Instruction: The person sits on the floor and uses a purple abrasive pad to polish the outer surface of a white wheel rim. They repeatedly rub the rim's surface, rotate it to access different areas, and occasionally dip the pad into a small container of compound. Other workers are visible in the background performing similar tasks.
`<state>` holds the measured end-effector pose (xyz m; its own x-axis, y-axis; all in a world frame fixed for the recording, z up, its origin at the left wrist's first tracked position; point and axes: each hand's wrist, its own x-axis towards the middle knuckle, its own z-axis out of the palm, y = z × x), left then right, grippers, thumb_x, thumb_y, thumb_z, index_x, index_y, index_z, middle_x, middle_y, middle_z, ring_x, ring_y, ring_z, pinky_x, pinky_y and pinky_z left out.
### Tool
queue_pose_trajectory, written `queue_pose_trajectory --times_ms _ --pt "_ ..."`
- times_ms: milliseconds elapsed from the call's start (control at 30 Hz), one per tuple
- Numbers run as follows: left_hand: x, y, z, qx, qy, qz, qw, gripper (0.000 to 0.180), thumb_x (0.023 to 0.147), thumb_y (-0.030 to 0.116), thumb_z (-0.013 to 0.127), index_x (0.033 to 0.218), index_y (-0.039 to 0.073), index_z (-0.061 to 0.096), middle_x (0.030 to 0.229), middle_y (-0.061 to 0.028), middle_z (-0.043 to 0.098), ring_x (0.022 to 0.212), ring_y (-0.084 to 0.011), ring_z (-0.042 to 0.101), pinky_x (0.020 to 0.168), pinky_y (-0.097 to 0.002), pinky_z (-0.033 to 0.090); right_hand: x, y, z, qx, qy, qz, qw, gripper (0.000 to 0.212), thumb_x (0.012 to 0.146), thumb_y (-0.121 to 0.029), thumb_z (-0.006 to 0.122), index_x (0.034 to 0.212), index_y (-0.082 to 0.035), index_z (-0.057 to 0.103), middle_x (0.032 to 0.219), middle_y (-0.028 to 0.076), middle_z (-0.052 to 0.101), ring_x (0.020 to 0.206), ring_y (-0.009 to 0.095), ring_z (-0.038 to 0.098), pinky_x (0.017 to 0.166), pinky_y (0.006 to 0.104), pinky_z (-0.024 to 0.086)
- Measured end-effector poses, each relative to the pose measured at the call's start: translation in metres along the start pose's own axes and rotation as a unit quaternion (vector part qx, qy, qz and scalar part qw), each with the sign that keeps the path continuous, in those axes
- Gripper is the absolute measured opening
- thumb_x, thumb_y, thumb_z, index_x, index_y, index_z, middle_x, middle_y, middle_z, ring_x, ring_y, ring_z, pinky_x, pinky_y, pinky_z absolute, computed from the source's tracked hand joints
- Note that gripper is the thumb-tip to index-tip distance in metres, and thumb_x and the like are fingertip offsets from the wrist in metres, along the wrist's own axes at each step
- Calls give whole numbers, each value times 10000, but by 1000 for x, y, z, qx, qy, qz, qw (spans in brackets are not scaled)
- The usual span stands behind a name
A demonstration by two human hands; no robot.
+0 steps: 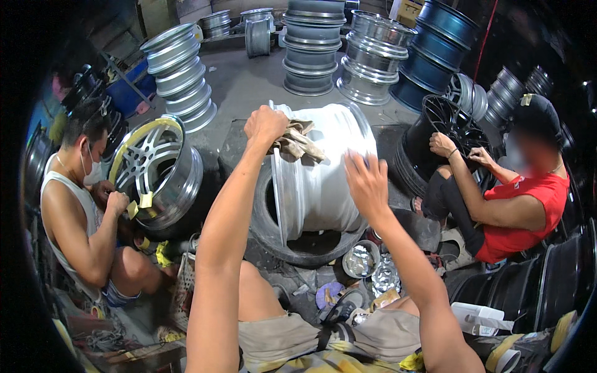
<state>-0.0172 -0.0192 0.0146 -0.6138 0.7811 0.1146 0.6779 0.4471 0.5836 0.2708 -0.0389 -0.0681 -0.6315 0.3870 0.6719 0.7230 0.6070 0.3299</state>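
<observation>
A silver-white wheel rim (333, 137) lies on its side on a black tire (292, 253) in front of me. My left hand (266, 127) is closed at the rim's upper left edge. A crumpled beige rag (300, 140) shows beside its fingers and drapes over the barrel. Part of the rag is hidden behind that fist. On the right side of the barrel, my right hand (368, 185) rests with its fingers stretched out and holds nothing.
At left, a person in a white tank top works at a taped rim (146, 165); at right, one in a red shirt handles a black rim (457, 127). Stacked rims (180, 78) stand behind. A metal can (360, 260) and crumpled foil (386, 275) sit near my knees.
</observation>
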Motion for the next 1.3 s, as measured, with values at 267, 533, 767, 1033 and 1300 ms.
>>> queue_pose_trajectory --times_ms 267,533,767,1033,1300 --pt "-8 16 7 -2 3 11 1000 494 943 343 545 1166 -57 730 1213 -299 704 1170 -452 670 1005 -513 515 41 12 18 69 21 112 991 353 917 -189 682 1257 -97 702 1292 -14 634 1109 239 539 909 411 421" --pt "-9 11 10 3 7 -1 1000 499 944 339 530 1167 -59 734 1198 -291 714 1152 -455 679 1000 -515 521 -21 -8 5 97 79 120 985 353 897 -148 719 1249 -146 743 1262 -57 693 1119 228 556 946 397 394" --pt "-3 10 0 21 -2 -2 1000 513 937 341 525 1188 -60 723 1215 -299 705 1182 -453 665 1016 -514 506 16 -6 6 65 52 117 990 290 887 -172 716 1172 -127 742 1233 -35 682 1158 224 539 916 416 397" --pt "-7 16 10 13 0 0 1000 505 930 344 539 1170 -56 734 1223 -293 704 1177 -448 669 1006 -513 512 13 4 11 50 35 123 990 343 903 -181 697 1240 -144 749 1346 -40 651 1118 234 537 915 401 397" --pt "-8 5 6 9 11 -5 1000 503 932 338 524 1163 -57 733 1197 -306 707 1164 -456 672 1006 -516 513 -37 -14 -6 70 76 75 992 254 917 -187 661 1149 -107 729 1207 -21 650 1056 224 546 867 407 412"
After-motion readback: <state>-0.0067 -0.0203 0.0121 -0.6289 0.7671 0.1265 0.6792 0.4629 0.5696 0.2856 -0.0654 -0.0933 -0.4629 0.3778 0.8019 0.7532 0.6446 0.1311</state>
